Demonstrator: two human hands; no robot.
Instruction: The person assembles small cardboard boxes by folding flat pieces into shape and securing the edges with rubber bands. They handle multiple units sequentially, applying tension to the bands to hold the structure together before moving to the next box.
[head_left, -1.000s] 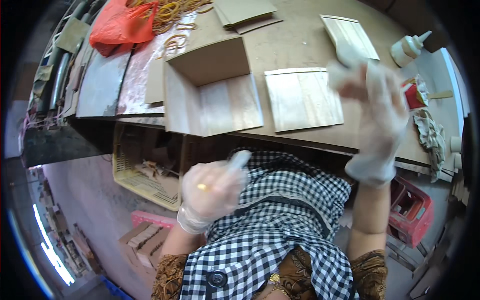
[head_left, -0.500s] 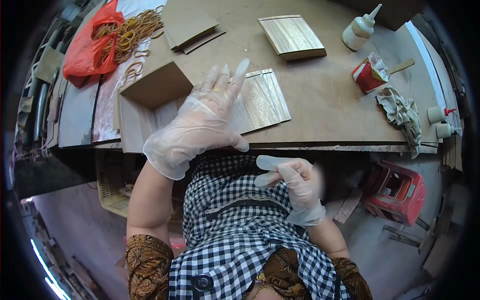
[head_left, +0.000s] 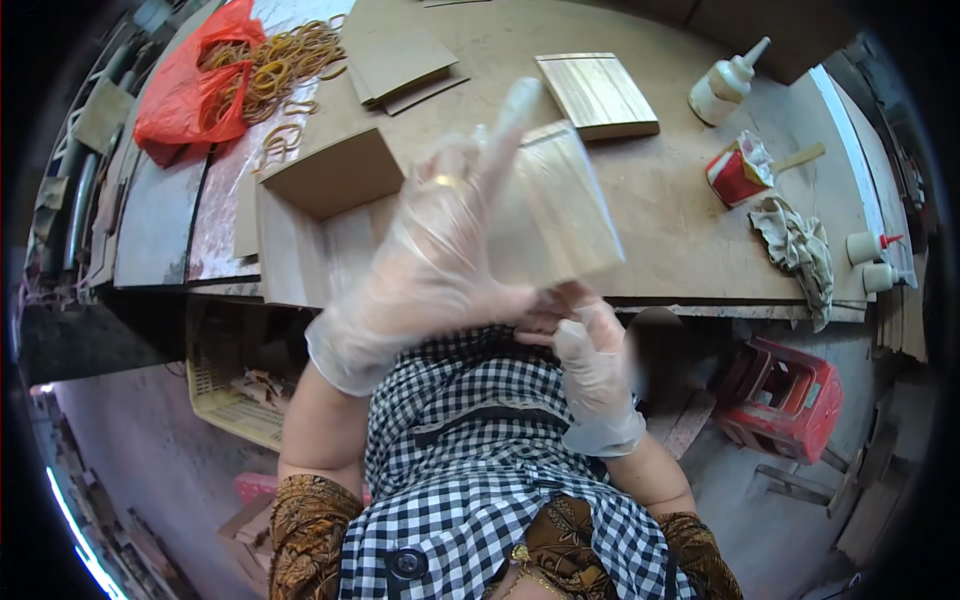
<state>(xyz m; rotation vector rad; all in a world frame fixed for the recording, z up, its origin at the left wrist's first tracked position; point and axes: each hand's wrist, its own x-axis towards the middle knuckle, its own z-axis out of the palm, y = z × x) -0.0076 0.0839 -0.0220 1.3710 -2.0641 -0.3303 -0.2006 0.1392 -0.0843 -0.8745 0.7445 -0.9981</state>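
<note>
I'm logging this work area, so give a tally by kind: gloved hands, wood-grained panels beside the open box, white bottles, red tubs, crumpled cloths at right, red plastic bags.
Gloved hands: 2
Wood-grained panels: 2
White bottles: 3
Red tub: 1
Crumpled cloth: 1
Red plastic bag: 1
Total: 10

Brown worktable (head_left: pixel 680 235), open box (head_left: pixel 335 180), wood-grained block (head_left: pixel 598 88), brown boards (head_left: pixel 403 65), squeeze bottle (head_left: pixel 718 95), red-and-white tub (head_left: pixel 735 175), crumpled cloth (head_left: pixel 797 240), rubber bands (head_left: pixel 285 58)
</note>
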